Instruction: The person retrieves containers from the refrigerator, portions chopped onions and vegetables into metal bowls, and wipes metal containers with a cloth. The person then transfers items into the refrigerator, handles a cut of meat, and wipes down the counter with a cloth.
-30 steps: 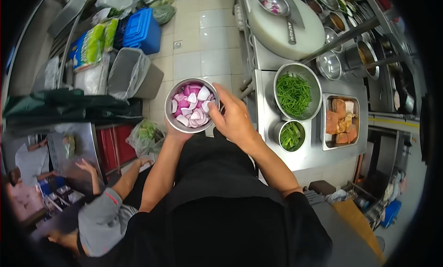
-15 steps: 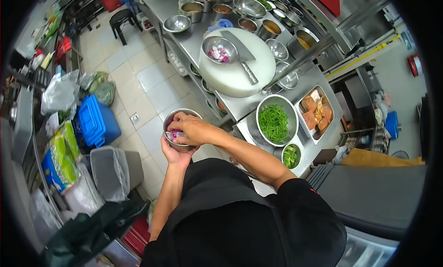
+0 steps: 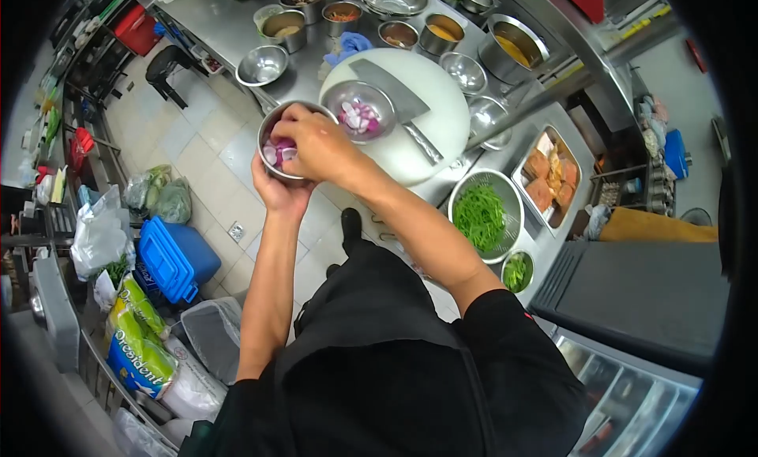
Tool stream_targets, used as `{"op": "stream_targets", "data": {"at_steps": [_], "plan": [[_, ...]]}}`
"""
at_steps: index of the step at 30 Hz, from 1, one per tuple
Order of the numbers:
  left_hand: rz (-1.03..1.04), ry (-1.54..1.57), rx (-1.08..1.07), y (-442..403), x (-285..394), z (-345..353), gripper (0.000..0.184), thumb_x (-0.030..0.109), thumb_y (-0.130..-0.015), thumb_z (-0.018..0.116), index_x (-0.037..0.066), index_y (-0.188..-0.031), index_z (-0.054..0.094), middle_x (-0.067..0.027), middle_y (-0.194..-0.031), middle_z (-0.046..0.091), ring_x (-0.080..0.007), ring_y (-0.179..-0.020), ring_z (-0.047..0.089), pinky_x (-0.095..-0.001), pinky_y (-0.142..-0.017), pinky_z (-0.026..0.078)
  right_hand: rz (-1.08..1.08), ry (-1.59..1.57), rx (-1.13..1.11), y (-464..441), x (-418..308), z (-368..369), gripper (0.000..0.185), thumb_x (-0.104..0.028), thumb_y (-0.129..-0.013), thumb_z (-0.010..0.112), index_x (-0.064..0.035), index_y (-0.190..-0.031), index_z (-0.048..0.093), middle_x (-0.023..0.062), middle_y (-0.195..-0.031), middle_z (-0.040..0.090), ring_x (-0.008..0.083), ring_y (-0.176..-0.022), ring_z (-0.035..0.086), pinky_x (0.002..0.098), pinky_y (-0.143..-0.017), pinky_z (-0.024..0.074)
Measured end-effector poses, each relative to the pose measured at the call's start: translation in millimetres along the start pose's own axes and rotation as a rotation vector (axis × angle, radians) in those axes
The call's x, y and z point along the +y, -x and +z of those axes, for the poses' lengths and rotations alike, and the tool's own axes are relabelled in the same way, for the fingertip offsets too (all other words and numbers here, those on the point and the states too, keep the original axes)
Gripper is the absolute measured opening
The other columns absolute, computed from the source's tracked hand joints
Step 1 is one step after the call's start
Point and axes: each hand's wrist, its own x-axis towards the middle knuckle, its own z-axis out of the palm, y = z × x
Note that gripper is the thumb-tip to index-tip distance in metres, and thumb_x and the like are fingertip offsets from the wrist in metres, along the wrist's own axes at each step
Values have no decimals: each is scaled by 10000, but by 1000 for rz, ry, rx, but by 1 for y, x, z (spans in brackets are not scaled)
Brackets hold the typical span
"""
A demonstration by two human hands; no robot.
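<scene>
My left hand [image 3: 283, 195] holds a steel container [image 3: 265, 130] from below; cut red onion [image 3: 278, 154] shows inside it. Reaching in over the rim, my right hand [image 3: 312, 145] has its fingers bent down into the container, and the fingertips with whatever they hold are hidden. Just right of the container, a steel bowl [image 3: 380, 101] with some onion pieces [image 3: 359, 117] rests on the round white chopping board [image 3: 446, 109]. A cleaver [image 3: 395, 90] lies on the board beside that bowl.
Right of me stand a colander of green vegetables [image 3: 480, 218], a small pot of cut greens [image 3: 518, 272] and a tray of meat [image 3: 552, 176]. Behind the board are several bowls and pots [image 3: 513, 50]. A blue cooler box [image 3: 175, 255] is on the floor at left.
The view has swung toward the chopping board, and the container is now beside the bowl there. My right hand has moved from the container's outer side into it.
</scene>
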Motion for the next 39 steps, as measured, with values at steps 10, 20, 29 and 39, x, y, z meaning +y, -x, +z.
{"op": "stream_targets", "data": {"at_steps": [10, 20, 29, 39], "plan": [[-44, -78, -130, -89, 17, 56, 707, 673, -849, 280, 209, -1356, 447, -92, -1334, 507, -313, -1202, 505, -565, -870, 474, 54, -86, 187, -75, 71, -41, 179, -88, -620, 696, -68, -798, 692, 76, -884, 621, 292, -827, 626, 375, -739, 513], [-206, 83, -307, -123, 19, 58, 755, 671, -825, 365, 163, -1382, 419, -144, -1311, 525, -417, -1116, 546, -470, -715, 540, 127, -323, 300, -74, 88, -109, 167, -56, -648, 674, -25, -812, 692, 61, -830, 631, 169, -794, 621, 274, -736, 487], [-189, -11, -357, -159, 49, 26, 789, 630, -843, 352, 83, -1411, 360, -179, -1332, 502, -503, -1069, 568, -509, -706, 577, 366, 32, 133, -7, 131, -44, 207, -82, -702, 716, -16, -894, 671, 163, -946, 663, 339, -854, 634, 404, -764, 495], [-218, 91, -208, -144, 47, 94, 503, 456, -950, 342, 109, -1261, 530, -97, -1258, 566, -274, -1154, 551, -420, -990, 449, 54, 188, 173, -98, 66, -52, 267, -315, -891, 600, -69, -974, 664, 110, -1003, 627, 323, -906, 626, 429, -786, 491]]}}
